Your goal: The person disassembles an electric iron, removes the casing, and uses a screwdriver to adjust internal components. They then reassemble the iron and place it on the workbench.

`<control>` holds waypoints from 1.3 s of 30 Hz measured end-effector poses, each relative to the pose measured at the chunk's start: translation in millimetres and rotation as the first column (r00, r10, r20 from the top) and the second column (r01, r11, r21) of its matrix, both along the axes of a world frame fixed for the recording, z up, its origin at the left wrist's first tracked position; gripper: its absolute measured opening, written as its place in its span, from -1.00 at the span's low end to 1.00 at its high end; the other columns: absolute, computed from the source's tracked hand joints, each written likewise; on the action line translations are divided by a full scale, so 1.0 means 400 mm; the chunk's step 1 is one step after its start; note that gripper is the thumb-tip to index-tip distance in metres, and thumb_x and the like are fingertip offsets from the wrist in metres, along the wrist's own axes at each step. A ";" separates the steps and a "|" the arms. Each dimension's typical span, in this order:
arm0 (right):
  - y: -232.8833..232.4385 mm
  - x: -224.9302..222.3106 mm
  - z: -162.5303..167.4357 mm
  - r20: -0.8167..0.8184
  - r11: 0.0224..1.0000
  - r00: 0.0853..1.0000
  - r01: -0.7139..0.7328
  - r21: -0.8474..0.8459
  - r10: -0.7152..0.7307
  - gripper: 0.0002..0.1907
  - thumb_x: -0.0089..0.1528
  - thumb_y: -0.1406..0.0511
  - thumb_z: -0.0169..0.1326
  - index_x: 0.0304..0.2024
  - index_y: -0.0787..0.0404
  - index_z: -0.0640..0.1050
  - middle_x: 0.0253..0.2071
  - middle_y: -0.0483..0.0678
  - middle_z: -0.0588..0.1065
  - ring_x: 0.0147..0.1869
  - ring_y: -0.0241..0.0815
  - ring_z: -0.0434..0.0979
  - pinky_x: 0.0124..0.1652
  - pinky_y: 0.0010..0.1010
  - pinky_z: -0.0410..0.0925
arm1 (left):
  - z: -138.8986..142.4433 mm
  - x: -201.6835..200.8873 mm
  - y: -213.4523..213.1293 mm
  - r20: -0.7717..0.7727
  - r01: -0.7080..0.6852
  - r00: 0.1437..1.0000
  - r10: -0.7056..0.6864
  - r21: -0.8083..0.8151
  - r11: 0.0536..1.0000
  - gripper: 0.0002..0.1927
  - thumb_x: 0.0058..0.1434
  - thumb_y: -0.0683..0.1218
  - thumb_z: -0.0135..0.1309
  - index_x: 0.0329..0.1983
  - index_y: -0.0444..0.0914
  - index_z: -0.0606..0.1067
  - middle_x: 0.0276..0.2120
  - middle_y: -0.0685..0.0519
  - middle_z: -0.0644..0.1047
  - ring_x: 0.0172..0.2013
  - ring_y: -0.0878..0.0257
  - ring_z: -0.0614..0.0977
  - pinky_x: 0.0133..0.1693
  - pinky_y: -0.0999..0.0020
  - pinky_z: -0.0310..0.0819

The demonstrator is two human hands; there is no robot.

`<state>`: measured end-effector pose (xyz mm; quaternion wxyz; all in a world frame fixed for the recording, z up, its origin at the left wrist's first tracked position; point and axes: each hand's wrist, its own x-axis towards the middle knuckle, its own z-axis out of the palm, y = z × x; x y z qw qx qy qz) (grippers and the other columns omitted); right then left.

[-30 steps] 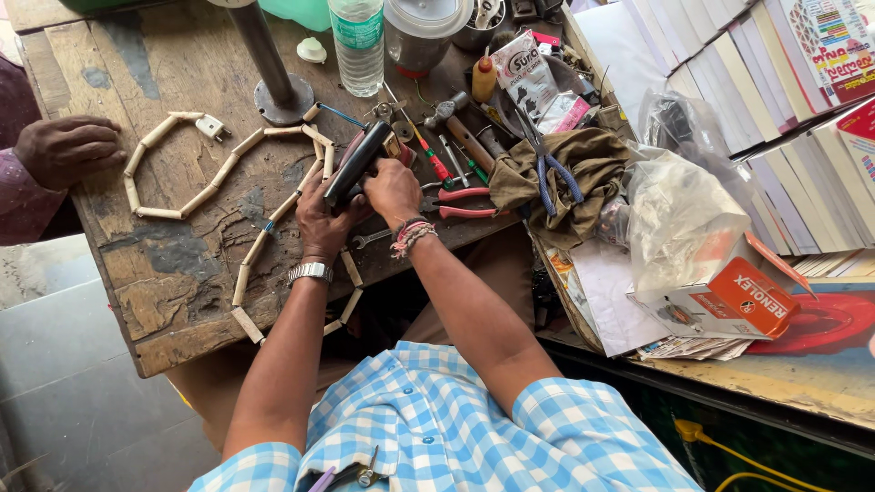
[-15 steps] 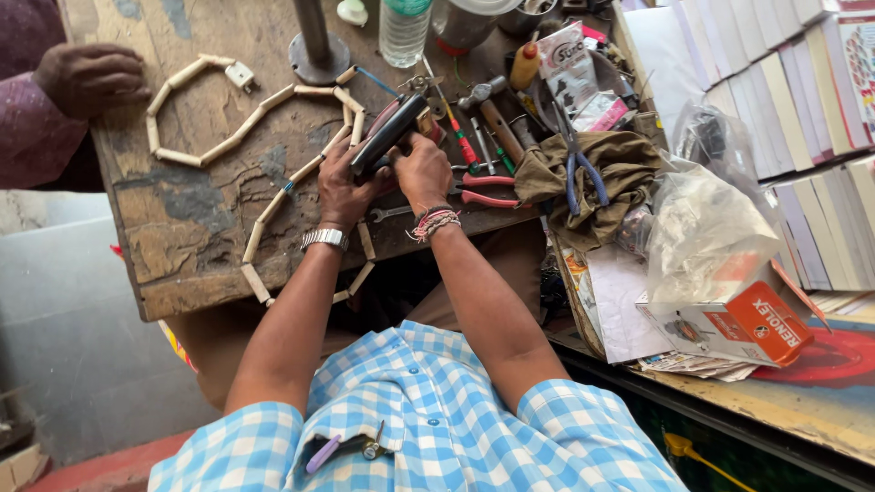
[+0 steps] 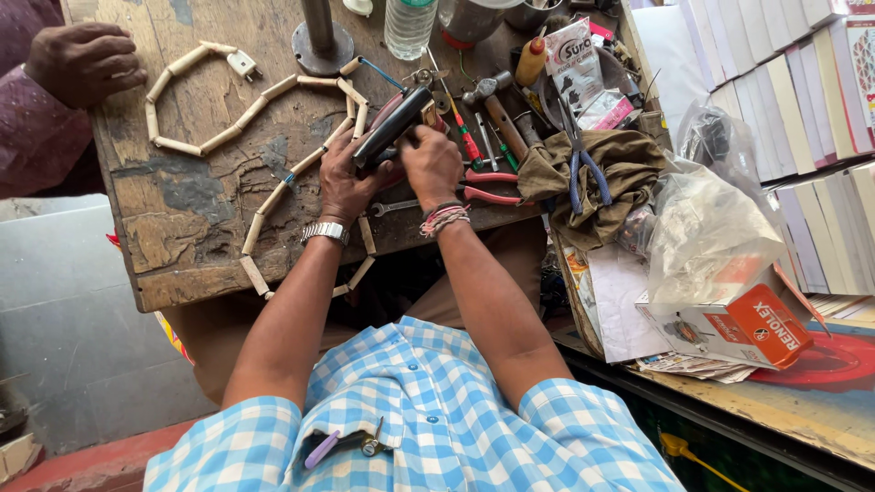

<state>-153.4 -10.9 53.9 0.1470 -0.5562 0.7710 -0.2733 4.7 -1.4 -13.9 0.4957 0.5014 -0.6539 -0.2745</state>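
Note:
My left hand (image 3: 349, 179), with a metal watch on the wrist, grips a black elongated device (image 3: 394, 127) from below on the worn wooden workbench (image 3: 182, 228). My right hand (image 3: 432, 164), with thread bands on the wrist, holds the same device at its upper end, fingers pressed against it. A cord of cream tube beads (image 3: 273, 196) with a white plug (image 3: 242, 64) loops across the bench beside and under my left hand.
Another person's hand (image 3: 84, 62) rests on the bench's far left corner. Screwdrivers, red-handled pliers (image 3: 488, 187), a hammer, a bottle (image 3: 407, 25) and a metal post (image 3: 321, 36) crowd the bench. Right: cloth with pliers, plastic bag, orange box, stacked books.
The view has shifted slightly, so bench and hands sit lower in the frame. Both hands stay on the black device, its upper end tilted a bit more to the right.

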 end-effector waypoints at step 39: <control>-0.019 0.029 -0.029 0.140 0.992 0.990 -0.049 0.116 0.033 -0.82 0.18 0.18 0.22 -0.29 0.13 0.63 -0.42 0.06 0.64 -0.29 0.04 0.70 -0.20 -0.12 0.50 | 0.019 -0.007 0.003 -0.041 0.022 0.999 -0.022 0.001 1.000 -0.43 0.03 -0.06 0.46 0.12 -0.25 0.58 0.11 -0.13 0.55 0.10 0.00 0.60 0.13 0.19 0.54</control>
